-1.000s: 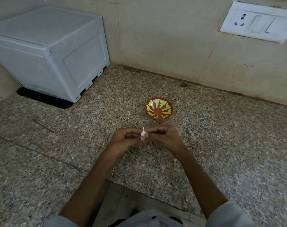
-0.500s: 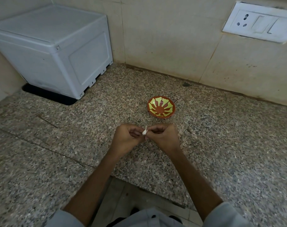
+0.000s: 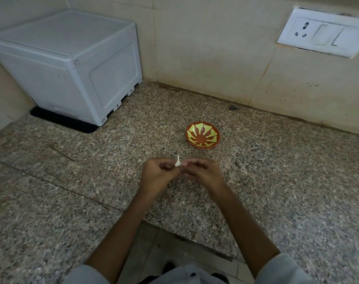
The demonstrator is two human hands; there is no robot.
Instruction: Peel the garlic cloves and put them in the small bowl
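Between the two hands, a little toward 6 o'clock from the middle of the view, a small white garlic clove with a pointed papery tip (image 3: 177,162) is held above the speckled grey-brown granite countertop (image 3: 277,181). It is pinched by the curled thumb and fingers of the left hand (image 3: 157,176), and it is met from the 3 o'clock side by the curled fingertips of the right hand (image 3: 203,174), which are closed on it as well. The tip is seen standing up past the knuckles. How much skin is on the clove cannot be told.

At about 1 o'clock from the hands, near but apart from them, a small round orange-red bowl patterned with yellow-green petals (image 3: 202,135) is set on the counter.

Toward 10 o'clock, well apart, a large white plastic box (image 3: 68,64) is placed on a black mat (image 3: 61,121) in the corner. At 2 o'clock a white socket-and-switch plate (image 3: 326,32) is fixed to the beige tiled wall (image 3: 205,48). A small dark lump (image 3: 232,107) is seen at the wall's foot, beyond the bowl. Pale grey sleeves (image 3: 285,269) are visible at 6 o'clock.
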